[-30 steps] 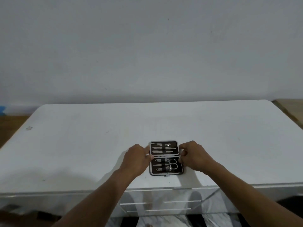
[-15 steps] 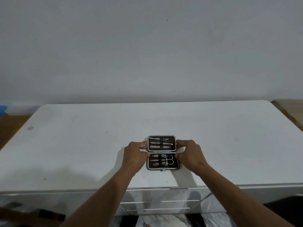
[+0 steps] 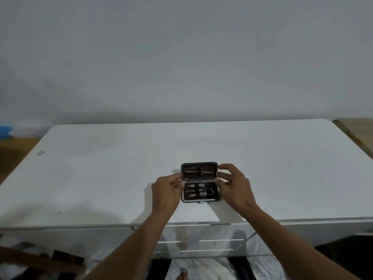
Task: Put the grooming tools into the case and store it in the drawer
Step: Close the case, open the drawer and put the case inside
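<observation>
A small black grooming case (image 3: 216,197) with a silver rim lies near the front middle of the white table (image 3: 101,178). Its lower half lies flat and holds scissors, clippers and other metal tools (image 3: 200,191). The lid half (image 3: 199,171) is tilted up off the table, with several slim tools strapped inside. My left hand (image 3: 166,190) pinches the lid's left edge. My right hand (image 3: 234,184) grips the lid's right edge with thumb and fingers.
Drawer fronts with white handles (image 3: 199,241) sit below the table's front edge. A brown wooden piece (image 3: 36,261) shows at the bottom left. A wooden surface (image 3: 357,130) borders the table on the right. A bare wall stands behind.
The case lay fully open and flat before. Both hands have slid up to the far half, and that lid half has now lifted off the table, folding toward me.
</observation>
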